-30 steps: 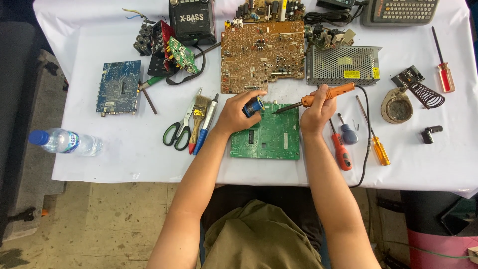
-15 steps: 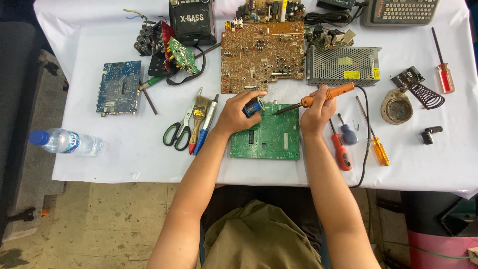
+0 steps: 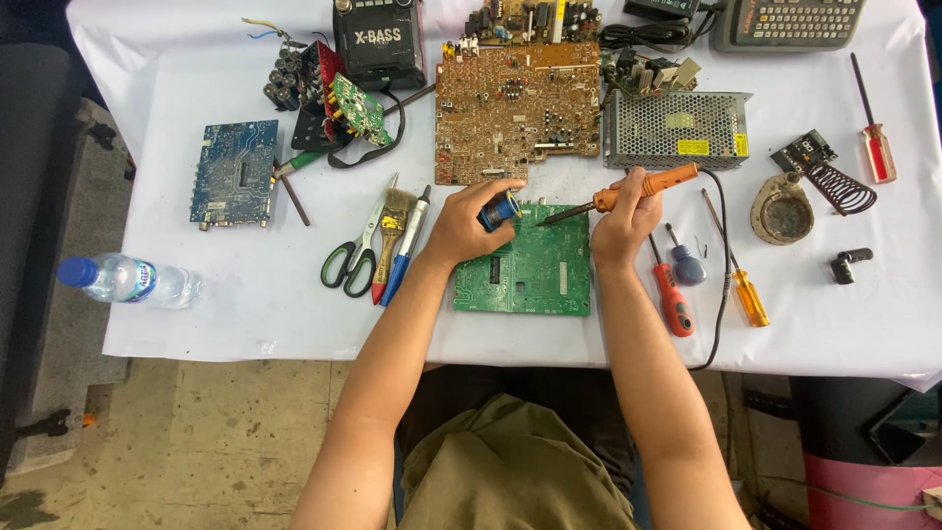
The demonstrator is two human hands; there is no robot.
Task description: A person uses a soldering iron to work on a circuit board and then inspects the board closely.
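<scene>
white cloth covers the table (image 3: 196,314), and near its front edge, between the person's forearms, a green circuit board (image 3: 535,270) lies flat, thin and stiff and likely brittle at its solder joints, so best held by its bare edges. right hand (image 3: 620,224) is closed around the orange handle of a soldering iron (image 3: 628,194), light and rigid, its dark tip slanting down toward the board's upper edge. left hand (image 3: 471,221) rests on the board's upper left corner, fingers curled tight on a small blue spool (image 3: 502,210), probably solder.
</scene>
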